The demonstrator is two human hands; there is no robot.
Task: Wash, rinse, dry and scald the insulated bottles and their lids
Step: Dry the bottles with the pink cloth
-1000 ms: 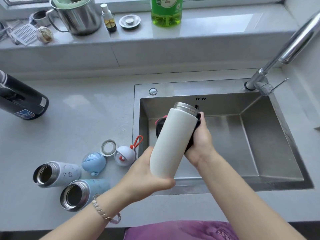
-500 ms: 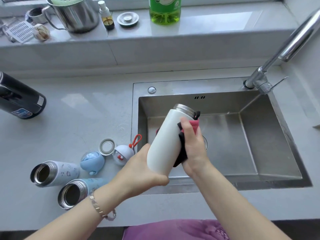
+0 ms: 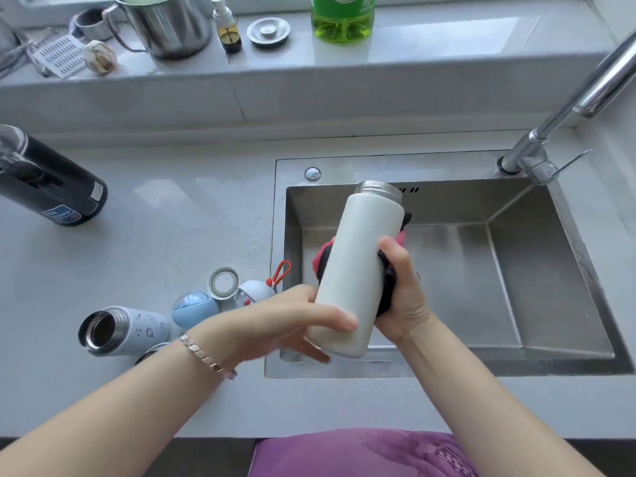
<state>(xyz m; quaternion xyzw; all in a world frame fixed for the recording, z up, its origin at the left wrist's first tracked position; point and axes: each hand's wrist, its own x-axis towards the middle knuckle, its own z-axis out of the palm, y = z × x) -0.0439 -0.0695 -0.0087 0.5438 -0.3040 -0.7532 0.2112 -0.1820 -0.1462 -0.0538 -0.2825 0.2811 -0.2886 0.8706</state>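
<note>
Above the sink's front edge I hold a white insulated bottle point(image 3: 354, 270), open mouth tilted away from me. My left hand point(image 3: 292, 321) grips its base. My right hand point(image 3: 402, 290) presses a black-and-red cloth point(image 3: 387, 287) around the bottle's right side. On the counter to the left lie a white patterned bottle point(image 3: 124, 330) with its mouth open, a blue lid point(image 3: 194, 308), a white lid with a red loop point(image 3: 256, 290) and a ring point(image 3: 223, 283). My left forearm hides most of a second bottle point(image 3: 151, 352).
The steel sink point(image 3: 516, 277) has a tap point(image 3: 564, 111) at its back right. A black flask point(image 3: 51, 180) lies at the far left. On the ledge behind stand a steel jug point(image 3: 165, 25), a small spray bottle point(image 3: 225, 24), a drain plug point(image 3: 268, 31) and green dish soap point(image 3: 342, 17).
My right hand has slid the cloth down the bottle from near its neck to its lower half. My left hand has shifted its hold at the base.
</note>
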